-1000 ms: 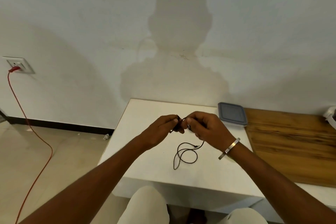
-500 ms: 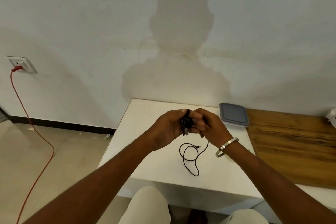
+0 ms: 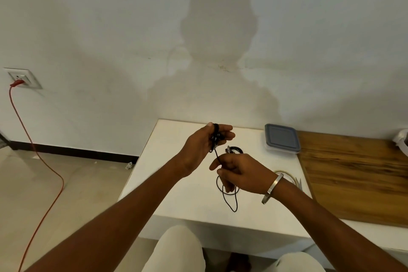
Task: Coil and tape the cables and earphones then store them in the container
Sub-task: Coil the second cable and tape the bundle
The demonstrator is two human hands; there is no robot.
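Counter point(image 3: 176, 187): white, the landmark for everything below; a wooden top point(image 3: 357, 174) adjoins its right side.
Container point(image 3: 282, 138): at the counter's far right corner, grey lid on, so I judge storing has not begun.
Left hand point(image 3: 205, 146): raised above the counter's middle, fingers point(image 3: 225, 131) extended and close together, acting as a former; the black cable point(image 3: 216, 137) is wound around them in several turns.
Right hand point(image 3: 238, 172): just nearer than the left, above the counter; its fingers pinch the cable's free run, apparently to feed it under tension onto the coil.
Loose tail point(image 3: 230, 200): hangs from the right hand and loops on the counter's near middle, so a fair part is left to wind.
Second bundle point(image 3: 234, 150): small dark coil on the counter just beyond the right hand; partly hidden, and whether it is taped is unclear.
Tape roll point(image 3: 287, 175): near the counter's right edge, mostly behind the right wrist.
Scissors point(image 3: 299, 182): only a tip shows beside the tape; identification is uncertain.
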